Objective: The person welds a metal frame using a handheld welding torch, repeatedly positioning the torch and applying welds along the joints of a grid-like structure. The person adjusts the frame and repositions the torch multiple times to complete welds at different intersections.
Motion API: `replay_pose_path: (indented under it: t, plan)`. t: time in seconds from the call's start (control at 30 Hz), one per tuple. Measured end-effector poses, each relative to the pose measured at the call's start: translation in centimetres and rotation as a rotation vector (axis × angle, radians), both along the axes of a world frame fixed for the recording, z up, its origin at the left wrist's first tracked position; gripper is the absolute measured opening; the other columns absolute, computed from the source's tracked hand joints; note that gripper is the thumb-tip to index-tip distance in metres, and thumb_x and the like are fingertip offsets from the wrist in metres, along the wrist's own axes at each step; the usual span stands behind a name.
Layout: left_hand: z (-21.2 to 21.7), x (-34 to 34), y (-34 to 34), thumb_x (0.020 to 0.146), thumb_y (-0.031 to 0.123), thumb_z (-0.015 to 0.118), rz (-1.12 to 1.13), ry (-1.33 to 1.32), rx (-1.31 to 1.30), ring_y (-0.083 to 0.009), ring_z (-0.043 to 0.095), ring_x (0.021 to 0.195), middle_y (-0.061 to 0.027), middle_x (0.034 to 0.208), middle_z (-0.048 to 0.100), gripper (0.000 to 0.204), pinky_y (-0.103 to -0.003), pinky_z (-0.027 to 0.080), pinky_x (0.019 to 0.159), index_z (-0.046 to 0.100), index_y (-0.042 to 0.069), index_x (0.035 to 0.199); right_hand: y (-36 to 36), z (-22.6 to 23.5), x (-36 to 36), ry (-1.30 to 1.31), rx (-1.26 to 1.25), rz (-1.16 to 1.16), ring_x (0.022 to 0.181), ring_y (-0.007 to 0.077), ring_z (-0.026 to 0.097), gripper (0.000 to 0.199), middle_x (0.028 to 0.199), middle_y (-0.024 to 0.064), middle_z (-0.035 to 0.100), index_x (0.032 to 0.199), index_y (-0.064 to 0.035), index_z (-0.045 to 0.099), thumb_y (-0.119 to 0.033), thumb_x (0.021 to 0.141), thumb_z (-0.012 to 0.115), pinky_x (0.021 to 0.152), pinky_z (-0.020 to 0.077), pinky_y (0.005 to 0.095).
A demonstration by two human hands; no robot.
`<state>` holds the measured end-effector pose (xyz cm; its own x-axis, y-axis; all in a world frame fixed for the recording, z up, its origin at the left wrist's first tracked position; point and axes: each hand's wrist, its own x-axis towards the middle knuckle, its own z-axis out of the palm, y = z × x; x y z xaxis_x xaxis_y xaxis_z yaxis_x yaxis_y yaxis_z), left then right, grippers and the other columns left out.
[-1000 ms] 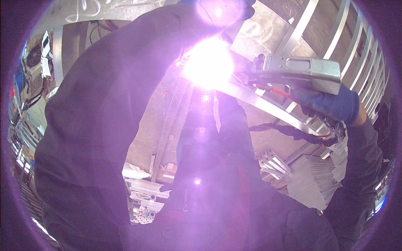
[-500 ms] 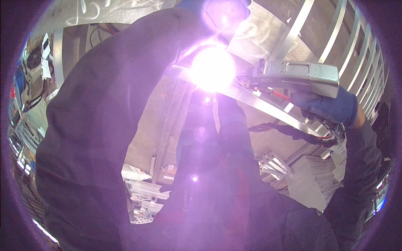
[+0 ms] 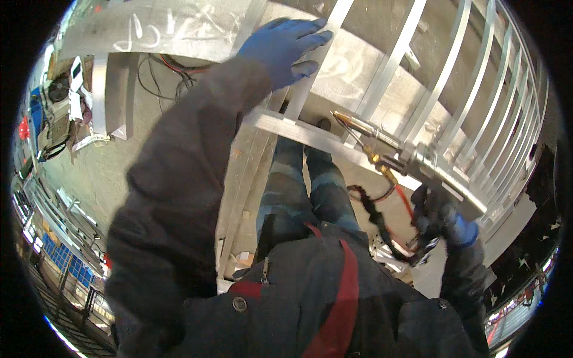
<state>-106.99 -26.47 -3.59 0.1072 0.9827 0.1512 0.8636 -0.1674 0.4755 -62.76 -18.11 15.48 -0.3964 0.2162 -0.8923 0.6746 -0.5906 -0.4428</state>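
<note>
My right hand, in a blue glove, is closed round the grip of a laser welding torch with a silver body. Its brass-coloured nozzle points left, above the long rail of a silvery metal frame. A thin wire guide runs under the nozzle, and a red hose hangs from the torch. My left hand, also gloved in blue, is stretched out with fingers apart at a crossbar of the frame; whether it touches the bar I cannot tell. No bright light shows at the nozzle.
A wide metal plate with pale scrawled marks lies at the far left. Dark cables are on the floor under it. Parallel crossbars extend to the right. A dark-sleeved hose hangs near my legs. Long metal profiles lie at left.
The glaring weld light and purple haze have gone. The torch has moved down and tilted, its nozzle away from the earlier bright spot. My left hand, earlier washed out by glare, now shows with fingers spread.
</note>
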Motion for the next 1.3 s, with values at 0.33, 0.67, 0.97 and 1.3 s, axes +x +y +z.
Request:
replay_pose_path:
  t: [0.33, 0.67, 0.97, 1.3]
  plan:
    - [8.4, 15.8, -22.1, 0.108, 0.025, 0.060, 1.017, -0.879, -0.581, -0.0200, 0.068, 0.111, -0.0127, 0.118, 0.074, 0.031, -0.036, 0.053, 0.098, 0.071, 0.001, 0.125, -5.6, 1.0, 3.4, 0.434, 0.137, 0.111, 0.150, 0.0304, 0.041, 0.068, 0.160, 0.0175, 0.047, 0.157, -0.0025, 0.044, -0.018, 0.098, 0.075, 0.121, 0.0336, 0.0404]
    - [4.6, 22.4, -26.2, 0.106, 0.039, 0.059, 0.620, -0.656, -0.449, -0.0278, 0.065, 0.123, -0.0180, 0.129, 0.071, 0.043, -0.039, 0.050, 0.104, 0.069, 0.006, 0.132, -2.7, 6.7, 0.8, 0.269, 0.345, 0.186, 0.100, 0.0224, 0.069, 0.042, 0.116, 0.0140, 0.069, 0.142, 0.0017, 0.055, -0.009, 0.102, 0.063, 0.087, 0.0563, 0.0347]
    - [0.4, 20.7, -20.6, 0.106, 0.035, 0.063, 0.881, -1.470, -0.645, -0.0212, 0.068, 0.113, -0.0140, 0.124, 0.070, 0.049, -0.035, 0.056, 0.091, 0.057, 0.003, 0.143, 2.9, 15.7, -10.2, 0.219, 0.329, 0.360, 0.088, 0.0175, 0.070, 0.042, 0.100, 0.0112, 0.072, 0.139, 0.0001, 0.057, -0.020, 0.103, 0.068, 0.076, 0.0588, 0.0330]
    - [-3.4, 14.7, -20.1, 0.108, 0.035, 0.061, 0.643, -1.353, -0.417, -0.0239, 0.065, 0.111, -0.0134, 0.128, 0.066, 0.049, -0.039, 0.054, 0.095, 0.051, 0.004, 0.144, -0.4, 14.8, -15.1, 0.252, 0.227, 0.334, 0.091, 0.0193, 0.070, 0.051, 0.107, 0.0136, 0.072, 0.142, -0.0021, 0.057, -0.031, 0.103, 0.070, 0.079, 0.0588, 0.0348]
